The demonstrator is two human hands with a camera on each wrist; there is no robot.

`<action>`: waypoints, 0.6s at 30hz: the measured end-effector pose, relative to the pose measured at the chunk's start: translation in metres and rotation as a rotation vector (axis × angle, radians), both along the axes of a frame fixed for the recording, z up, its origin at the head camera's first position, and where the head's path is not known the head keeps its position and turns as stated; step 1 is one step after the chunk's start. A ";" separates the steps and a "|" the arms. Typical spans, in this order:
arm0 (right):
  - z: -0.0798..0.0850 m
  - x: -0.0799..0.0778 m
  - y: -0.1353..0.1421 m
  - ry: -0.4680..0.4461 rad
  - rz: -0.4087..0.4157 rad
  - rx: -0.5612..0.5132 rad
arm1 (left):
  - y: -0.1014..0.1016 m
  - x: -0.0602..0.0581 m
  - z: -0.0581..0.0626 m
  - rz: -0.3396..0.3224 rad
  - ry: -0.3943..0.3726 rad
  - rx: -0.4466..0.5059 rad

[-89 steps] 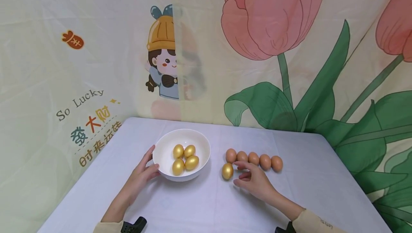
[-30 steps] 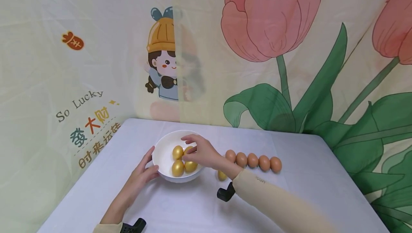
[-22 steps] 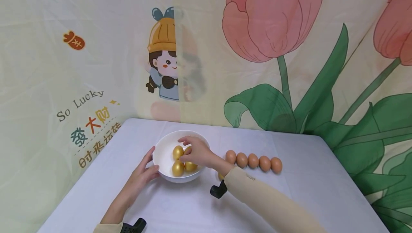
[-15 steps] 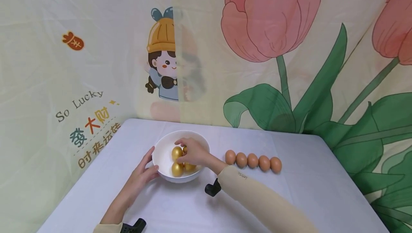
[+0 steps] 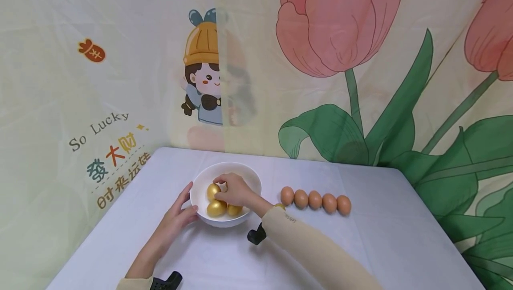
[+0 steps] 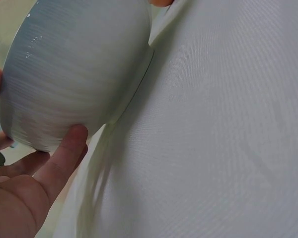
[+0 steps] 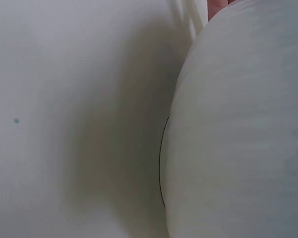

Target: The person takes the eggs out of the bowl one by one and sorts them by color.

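The right hand reaches in over the white bowl, as I see it in the head view, its thumb and forefinger curved with their tips apart beside the left-back gold egg. Whether those fingers pinch an egg or only touch one, I can't tell, since the hand hides what lies beneath it. What seems to count most is that this egg sits just off the fingertips, toward the tabletop's left edge, its long axis running roughly from near edge to far. The front gold egg touches it on the near side and lies more across, and another gold egg is partly covered by the wrist. The left hand grips the bowl on the side facing the tabletop's left edge, so the right is nearer the eggs. Toward the right edge, a row of brown eggs runs below the far edge, with one loose gold egg half hidden by the sleeve. In the left wrist view, the left thumb presses the bowl's outer wall while other fingers reach behind it. In the right wrist view, the bowl's wall fills one side, with no egg showing.
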State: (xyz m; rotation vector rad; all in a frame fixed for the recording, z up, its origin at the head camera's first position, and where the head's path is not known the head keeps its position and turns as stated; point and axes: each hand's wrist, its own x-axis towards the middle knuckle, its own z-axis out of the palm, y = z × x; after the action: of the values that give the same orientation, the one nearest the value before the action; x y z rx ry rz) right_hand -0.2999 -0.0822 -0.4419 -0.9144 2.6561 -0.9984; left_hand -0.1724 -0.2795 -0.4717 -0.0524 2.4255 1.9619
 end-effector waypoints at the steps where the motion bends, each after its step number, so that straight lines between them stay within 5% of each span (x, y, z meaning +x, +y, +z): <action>1: -0.001 0.000 -0.001 0.000 0.001 0.003 | -0.001 0.000 -0.001 -0.001 0.002 0.000; 18: -0.003 0.004 -0.007 -0.007 0.016 0.012 | 0.001 -0.001 -0.001 0.010 0.005 -0.006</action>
State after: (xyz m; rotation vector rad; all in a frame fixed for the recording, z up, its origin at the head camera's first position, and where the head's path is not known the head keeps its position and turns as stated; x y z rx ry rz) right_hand -0.2955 -0.0888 -0.4444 -0.9262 2.6421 -0.9790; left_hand -0.1730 -0.2781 -0.4728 -0.0590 2.4391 1.9611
